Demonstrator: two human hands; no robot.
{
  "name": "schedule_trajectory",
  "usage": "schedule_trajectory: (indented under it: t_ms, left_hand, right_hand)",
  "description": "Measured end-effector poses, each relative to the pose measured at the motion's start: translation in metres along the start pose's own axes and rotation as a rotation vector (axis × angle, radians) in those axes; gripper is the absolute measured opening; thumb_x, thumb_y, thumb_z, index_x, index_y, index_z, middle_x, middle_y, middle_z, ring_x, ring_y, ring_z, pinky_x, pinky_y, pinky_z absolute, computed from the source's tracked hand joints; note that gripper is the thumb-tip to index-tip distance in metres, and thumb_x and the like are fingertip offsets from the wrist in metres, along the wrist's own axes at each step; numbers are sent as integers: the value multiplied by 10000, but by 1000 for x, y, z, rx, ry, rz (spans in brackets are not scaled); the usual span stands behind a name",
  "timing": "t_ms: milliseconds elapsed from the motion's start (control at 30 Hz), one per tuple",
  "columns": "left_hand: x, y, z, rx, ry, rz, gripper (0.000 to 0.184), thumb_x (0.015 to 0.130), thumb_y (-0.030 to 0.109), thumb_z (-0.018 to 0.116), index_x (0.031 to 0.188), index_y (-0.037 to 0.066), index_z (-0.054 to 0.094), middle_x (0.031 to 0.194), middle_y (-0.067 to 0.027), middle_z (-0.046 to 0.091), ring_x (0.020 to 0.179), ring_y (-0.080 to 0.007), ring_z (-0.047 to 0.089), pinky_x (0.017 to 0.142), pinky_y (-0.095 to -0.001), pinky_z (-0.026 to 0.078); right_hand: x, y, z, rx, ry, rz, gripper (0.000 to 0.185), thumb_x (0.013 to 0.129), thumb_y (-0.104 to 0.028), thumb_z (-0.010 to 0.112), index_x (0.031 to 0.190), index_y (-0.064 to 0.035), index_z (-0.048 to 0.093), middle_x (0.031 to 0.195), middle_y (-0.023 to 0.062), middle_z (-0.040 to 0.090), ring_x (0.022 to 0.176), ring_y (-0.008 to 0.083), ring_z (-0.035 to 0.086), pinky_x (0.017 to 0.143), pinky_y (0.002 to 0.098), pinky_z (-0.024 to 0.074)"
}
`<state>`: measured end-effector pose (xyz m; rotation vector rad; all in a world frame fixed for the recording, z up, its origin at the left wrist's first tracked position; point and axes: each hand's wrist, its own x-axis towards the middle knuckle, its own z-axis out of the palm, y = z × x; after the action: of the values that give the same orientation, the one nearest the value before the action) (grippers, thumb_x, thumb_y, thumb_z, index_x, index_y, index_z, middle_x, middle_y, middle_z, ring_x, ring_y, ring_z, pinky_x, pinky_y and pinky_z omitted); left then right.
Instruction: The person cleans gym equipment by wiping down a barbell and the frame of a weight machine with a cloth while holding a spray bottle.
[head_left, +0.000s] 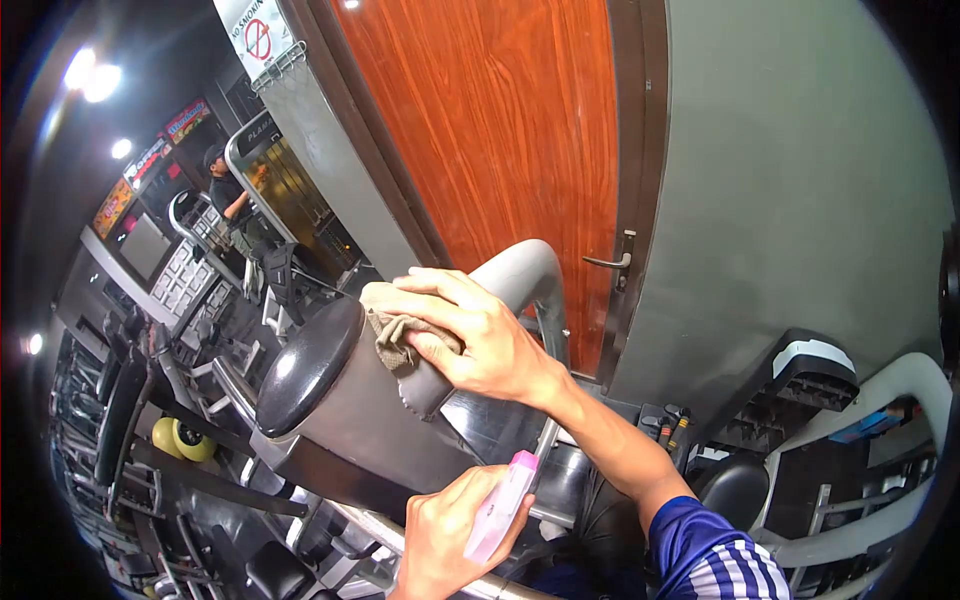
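Fingers of your right hand [488, 345] are curled closed over the bunched cloth [393, 342] against the gym machine's rounded pad [345, 410], your left hand [445, 525] wrapping the pink-capped bottle [499, 514], so spread the cloth flatter and press evenly.

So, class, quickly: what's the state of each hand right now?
Left hand: closed, holding the bottle.
Right hand: curled closed over the cloth, holding it against the pad.

A grey machine housing [352, 418] bears a crumpled cloth [393, 345].
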<state>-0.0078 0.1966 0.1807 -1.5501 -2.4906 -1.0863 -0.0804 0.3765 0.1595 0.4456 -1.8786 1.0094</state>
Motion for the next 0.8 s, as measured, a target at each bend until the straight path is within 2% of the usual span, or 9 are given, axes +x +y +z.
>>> schedule_trajectory:
  t_ms: [133, 300, 433, 467, 500, 567, 667, 767, 800]
  left_hand:
    - [0, 1, 1, -20, 4, 2, 301, 702, 34, 787, 973, 4, 662, 810, -125, 672, 634, -274, 668, 563, -317, 525]
    - [-2, 1, 1, 13, 7, 12, 282, 696, 38, 791, 947, 24, 661, 814, -106, 675, 630, -260, 669, 554, -313, 521]
    - [-3, 2, 2, 13, -18, -12, 296, 692, 68, 803, 951, 38, 663, 831, -88, 683, 639, -252, 674, 551, -309, 527]
    - [-4, 1, 1, 21, -28, -25, 304, 692, 81, 807, 957, 41, 664, 839, -86, 687, 644, -251, 677, 553, -309, 531]
    - [-5, 2, -2, -4, -33, -43, 289, 726, 84, 773, 993, 55, 667, 869, -95, 684, 695, -267, 675, 602, -321, 533]
    - [-8, 6, -7, -60, -44, -78, 275, 794, 91, 703, 1067, 83, 674, 931, -113, 679, 796, -298, 671, 700, -345, 538]
    - [-8, 6, -8, -92, -42, -51, 307, 778, 87, 711, 1083, 102, 676, 935, -106, 681, 787, -293, 670, 706, -338, 539]
    - [-11, -1, -6, -39, -102, 59, 323, 770, 80, 703, 1092, 106, 676, 935, -108, 687, 790, -296, 677, 711, -341, 540]
    - [-9, 1, -7, -86, -125, 27, 326, 769, 79, 700, 1093, 109, 677, 941, -107, 690, 796, -296, 680, 711, -342, 541]
  right_hand:
    - [-2, 7, -3, 69, -61, 33, 349, 852, -87, 638, 1201, -103, 625, 1244, 97, 612, 1202, 305, 537, 1002, 409, 442]
    - [2, 15, -12, 38, -104, 35, 305, 852, -59, 618, 1154, -88, 646, 1185, 113, 634, 1099, 303, 601, 944, 374, 488]
    - [-1, 56, -28, 18, -164, 111, 309, 857, -24, 567, 1152, -75, 644, 1150, 126, 646, 1066, 293, 613, 939, 358, 485]
    - [-4, 69, -36, 17, -163, 150, 300, 860, -35, 576, 1151, -68, 642, 1120, 135, 655, 1049, 290, 621, 921, 350, 492]
    - [-5, 80, -43, 45, -164, 293, 272, 874, -41, 572, 1132, -60, 654, 1084, 150, 666, 1018, 300, 637, 904, 360, 501]
    - [-17, 127, -52, -107, -60, 421, 234, 902, -125, 575, 1095, -23, 657, 1048, 185, 671, 983, 311, 656, 881, 383, 501]
    - [-31, 177, -71, -196, 16, 582, 264, 935, -181, 537, 1142, -48, 632, 1077, 186, 670, 1022, 336, 652, 865, 390, 498]
    - [-48, 203, -62, -236, 299, 696, 285, 942, -227, 540, 1157, -61, 625, 1096, 182, 669, 1047, 339, 646, 875, 402, 498]
    - [-51, 201, -53, -245, 399, 724, 292, 943, -243, 543, 1163, -68, 624, 1102, 180, 669, 1054, 344, 643, 879, 406, 498]
